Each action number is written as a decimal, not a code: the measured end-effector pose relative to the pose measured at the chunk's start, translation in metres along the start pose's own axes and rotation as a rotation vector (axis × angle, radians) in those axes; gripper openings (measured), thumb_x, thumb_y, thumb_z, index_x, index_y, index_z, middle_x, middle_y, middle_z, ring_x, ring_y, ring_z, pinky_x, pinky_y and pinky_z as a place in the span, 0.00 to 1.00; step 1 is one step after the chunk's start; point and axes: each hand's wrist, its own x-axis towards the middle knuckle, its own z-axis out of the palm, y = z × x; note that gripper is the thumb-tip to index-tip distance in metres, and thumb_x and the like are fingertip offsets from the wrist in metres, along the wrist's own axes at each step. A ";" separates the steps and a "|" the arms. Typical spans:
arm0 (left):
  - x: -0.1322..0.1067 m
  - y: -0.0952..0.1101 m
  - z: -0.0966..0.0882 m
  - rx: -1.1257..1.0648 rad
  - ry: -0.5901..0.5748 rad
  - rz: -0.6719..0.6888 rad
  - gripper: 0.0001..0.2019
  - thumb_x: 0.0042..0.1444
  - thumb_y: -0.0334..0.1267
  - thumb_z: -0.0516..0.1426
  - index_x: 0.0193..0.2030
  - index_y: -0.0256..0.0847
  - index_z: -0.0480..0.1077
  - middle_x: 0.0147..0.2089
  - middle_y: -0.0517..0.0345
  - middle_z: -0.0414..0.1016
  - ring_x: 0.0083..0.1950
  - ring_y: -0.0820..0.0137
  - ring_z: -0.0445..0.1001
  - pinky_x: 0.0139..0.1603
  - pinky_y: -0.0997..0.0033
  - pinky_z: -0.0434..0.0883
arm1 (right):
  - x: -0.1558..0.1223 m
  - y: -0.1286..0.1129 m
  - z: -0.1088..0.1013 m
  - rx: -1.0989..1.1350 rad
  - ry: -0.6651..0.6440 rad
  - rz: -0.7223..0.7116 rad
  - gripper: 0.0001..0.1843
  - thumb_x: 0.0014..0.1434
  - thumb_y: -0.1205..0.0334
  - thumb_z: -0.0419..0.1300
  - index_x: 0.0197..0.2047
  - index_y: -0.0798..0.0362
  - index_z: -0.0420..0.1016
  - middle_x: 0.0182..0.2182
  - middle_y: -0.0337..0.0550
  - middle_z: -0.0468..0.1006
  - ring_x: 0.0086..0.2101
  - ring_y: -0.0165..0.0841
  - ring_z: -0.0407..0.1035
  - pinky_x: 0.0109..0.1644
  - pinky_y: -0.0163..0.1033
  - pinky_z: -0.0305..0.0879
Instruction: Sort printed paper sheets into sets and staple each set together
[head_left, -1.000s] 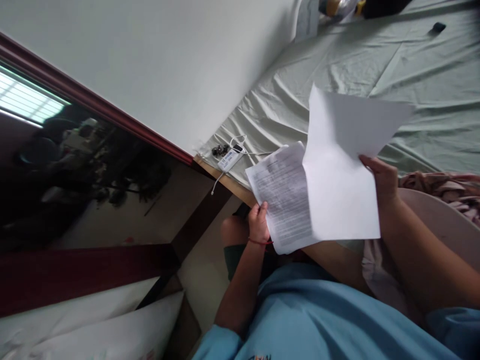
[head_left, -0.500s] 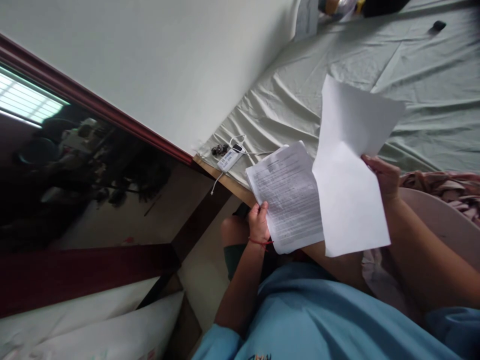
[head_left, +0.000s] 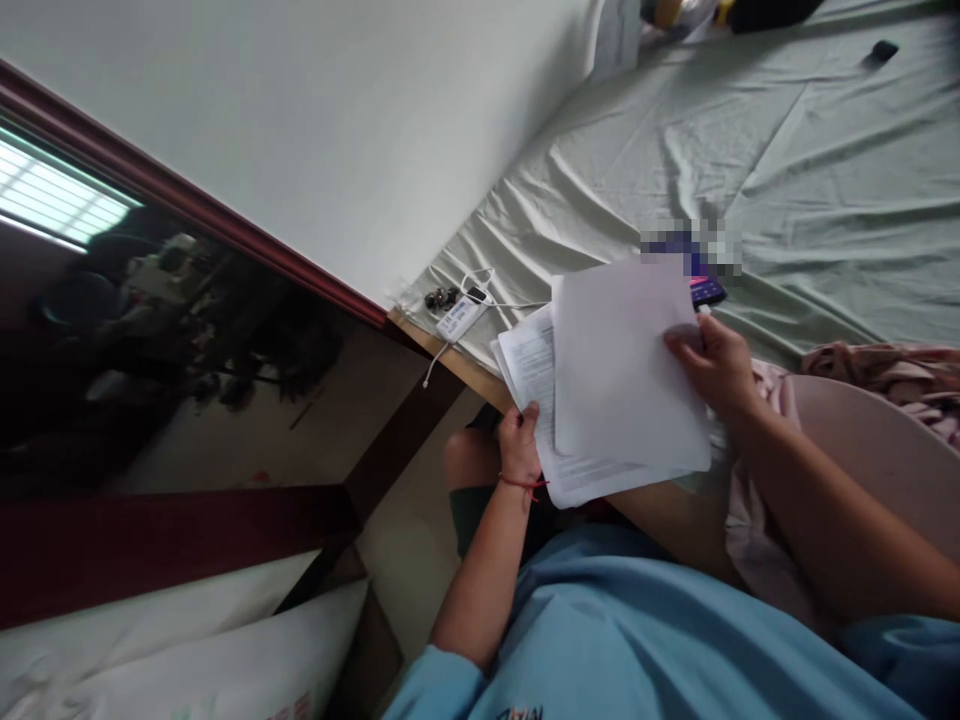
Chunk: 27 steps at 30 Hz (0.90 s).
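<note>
My left hand (head_left: 519, 443) grips the near edge of a stack of printed papers (head_left: 531, 372) held over my lap. My right hand (head_left: 712, 362) lies on a blank white sheet (head_left: 622, 370) and holds it flat on top of that stack, fingers pressed on its right side. A phone with a lit screen (head_left: 705, 290) lies on the bed just beyond my right hand. A red string circles my left wrist.
A pale green bedsheet (head_left: 787, 150) covers the bed ahead. A white power bank with cable (head_left: 459, 316) and small dark items (head_left: 440, 298) lie at the bed's corner. A pink cloth (head_left: 885, 365) is at right. A small dark object (head_left: 883, 49) sits far off.
My right hand has swung the raised blank sheet down and leftward onto the printed stack, which uncovers the phone behind it. My left hand has stayed put.
</note>
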 end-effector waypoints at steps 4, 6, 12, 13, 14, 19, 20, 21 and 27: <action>-0.002 0.000 0.003 -0.006 0.046 -0.012 0.29 0.35 0.50 0.77 0.42 0.39 0.77 0.42 0.54 0.85 0.41 0.62 0.82 0.52 0.58 0.75 | 0.001 -0.003 0.003 -0.140 -0.004 0.010 0.12 0.57 0.51 0.61 0.33 0.47 0.64 0.24 0.40 0.69 0.26 0.35 0.61 0.32 0.41 0.56; -0.002 0.000 0.004 -0.001 0.067 -0.002 0.29 0.34 0.50 0.77 0.42 0.39 0.77 0.42 0.55 0.85 0.41 0.63 0.82 0.51 0.58 0.76 | 0.001 -0.005 0.004 -0.167 -0.038 0.012 0.11 0.57 0.51 0.62 0.36 0.47 0.65 0.24 0.40 0.68 0.25 0.36 0.61 0.32 0.42 0.56; -0.002 0.000 0.005 -0.001 0.046 0.038 0.27 0.40 0.51 0.76 0.42 0.39 0.77 0.43 0.53 0.84 0.43 0.62 0.81 0.51 0.60 0.76 | 0.001 -0.004 0.007 -0.185 -0.143 0.009 0.12 0.59 0.52 0.61 0.31 0.47 0.63 0.22 0.38 0.66 0.23 0.34 0.61 0.32 0.42 0.56; -0.002 0.000 0.005 -0.004 0.041 0.040 0.27 0.41 0.52 0.75 0.43 0.38 0.77 0.44 0.53 0.84 0.44 0.62 0.82 0.51 0.60 0.76 | 0.001 -0.004 0.007 -0.185 -0.173 -0.001 0.15 0.60 0.51 0.60 0.28 0.47 0.62 0.20 0.38 0.65 0.23 0.34 0.60 0.31 0.42 0.55; -0.002 0.000 0.005 -0.008 0.038 0.043 0.27 0.42 0.52 0.75 0.43 0.39 0.77 0.44 0.52 0.84 0.45 0.61 0.82 0.52 0.60 0.76 | 0.000 -0.005 0.006 -0.185 -0.197 -0.014 0.17 0.60 0.50 0.59 0.26 0.47 0.60 0.19 0.37 0.64 0.23 0.33 0.59 0.31 0.41 0.54; -0.002 -0.001 0.004 -0.006 0.046 0.059 0.27 0.41 0.52 0.75 0.44 0.39 0.77 0.45 0.51 0.84 0.49 0.59 0.81 0.52 0.60 0.76 | -0.003 -0.009 0.005 -0.121 -0.236 -0.008 0.20 0.59 0.48 0.60 0.23 0.48 0.60 0.18 0.36 0.62 0.22 0.31 0.57 0.28 0.39 0.51; -0.001 -0.001 0.005 -0.003 0.044 0.055 0.27 0.41 0.52 0.75 0.44 0.39 0.78 0.44 0.51 0.84 0.48 0.59 0.81 0.52 0.60 0.76 | -0.003 -0.008 0.006 -0.089 -0.247 0.007 0.19 0.59 0.48 0.61 0.23 0.48 0.61 0.18 0.36 0.63 0.22 0.31 0.57 0.28 0.39 0.51; -0.001 -0.001 0.005 0.002 0.045 0.048 0.27 0.41 0.53 0.75 0.43 0.38 0.78 0.44 0.51 0.84 0.46 0.60 0.81 0.51 0.60 0.76 | -0.004 -0.008 0.006 -0.053 -0.260 0.021 0.18 0.59 0.48 0.61 0.24 0.48 0.64 0.19 0.37 0.64 0.23 0.31 0.59 0.28 0.38 0.52; -0.002 0.001 0.006 -0.027 0.103 0.064 0.29 0.39 0.59 0.74 0.41 0.39 0.79 0.42 0.54 0.84 0.43 0.64 0.81 0.52 0.62 0.76 | -0.003 -0.002 0.005 0.102 -0.159 0.067 0.13 0.57 0.49 0.64 0.33 0.50 0.76 0.26 0.40 0.74 0.27 0.32 0.64 0.30 0.38 0.59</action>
